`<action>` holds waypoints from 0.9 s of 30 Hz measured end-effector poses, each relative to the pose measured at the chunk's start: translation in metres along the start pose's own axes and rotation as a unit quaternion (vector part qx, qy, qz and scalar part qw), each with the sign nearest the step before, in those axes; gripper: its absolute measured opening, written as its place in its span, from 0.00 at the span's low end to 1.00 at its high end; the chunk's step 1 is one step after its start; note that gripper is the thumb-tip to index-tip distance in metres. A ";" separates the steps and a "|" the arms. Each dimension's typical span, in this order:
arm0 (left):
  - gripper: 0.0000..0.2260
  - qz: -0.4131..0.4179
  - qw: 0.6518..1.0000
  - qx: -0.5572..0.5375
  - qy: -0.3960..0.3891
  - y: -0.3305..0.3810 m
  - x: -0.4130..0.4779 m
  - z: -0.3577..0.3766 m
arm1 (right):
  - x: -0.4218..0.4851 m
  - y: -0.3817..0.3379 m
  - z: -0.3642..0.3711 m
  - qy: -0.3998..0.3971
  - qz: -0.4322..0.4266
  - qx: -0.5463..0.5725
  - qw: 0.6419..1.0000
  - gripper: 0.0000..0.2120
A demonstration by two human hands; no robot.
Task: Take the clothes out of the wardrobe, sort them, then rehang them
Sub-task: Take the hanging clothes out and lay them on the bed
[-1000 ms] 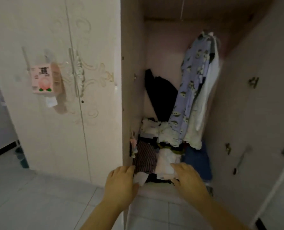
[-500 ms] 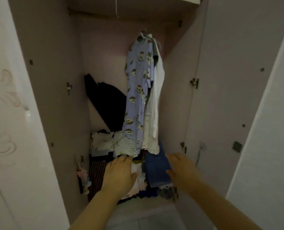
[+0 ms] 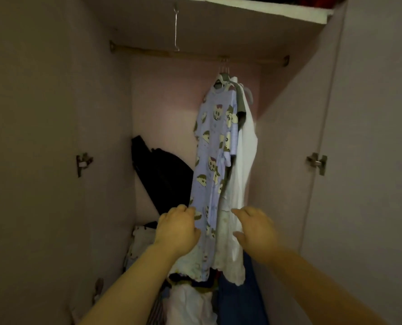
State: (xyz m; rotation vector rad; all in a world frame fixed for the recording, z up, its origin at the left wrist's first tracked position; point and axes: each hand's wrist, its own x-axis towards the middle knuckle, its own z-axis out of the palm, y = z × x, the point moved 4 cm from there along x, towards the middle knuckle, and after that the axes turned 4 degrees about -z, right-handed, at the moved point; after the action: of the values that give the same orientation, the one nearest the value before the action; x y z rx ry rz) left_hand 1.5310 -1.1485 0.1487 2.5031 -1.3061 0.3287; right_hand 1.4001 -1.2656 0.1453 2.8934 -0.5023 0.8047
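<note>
An open wardrobe compartment [image 3: 195, 127] with pale pinkish panels is shown under dim light, the brightest patch being seen on the back panel. A white shelf [image 3: 265, 9] is fitted across the top, and a horizontal rail [image 3: 162, 52] is mounted just below it, between the two side walls. A bare wire hook [image 3: 176, 29] is suspended from the underside of the shelf, in front of the rail. A metal hinge [image 3: 82, 163] is fixed to the left side wall, and a second hinge [image 3: 317, 161] is fixed at the right, where the open door [image 3: 371, 137] is attached.
</note>
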 end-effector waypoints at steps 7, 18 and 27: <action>0.23 -0.033 0.999 0.015 0.001 -0.017 0.103 -0.017 | 0.114 0.025 0.012 0.017 -0.049 -0.023 0.998 0.26; 0.24 -0.004 0.998 0.019 0.059 -0.062 0.288 -0.036 | 0.313 0.057 0.006 0.084 -0.089 -0.114 0.986 0.26; 0.24 0.030 0.994 -0.017 0.106 -0.062 0.398 -0.059 | 0.428 0.099 -0.023 0.128 -0.061 -0.204 0.969 0.24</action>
State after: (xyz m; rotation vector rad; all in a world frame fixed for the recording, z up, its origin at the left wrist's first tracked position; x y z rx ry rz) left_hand 1.8021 -1.3948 0.3267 2.3314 -1.2899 0.5655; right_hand 1.7007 -1.4773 0.3868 2.3773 -0.4018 0.9147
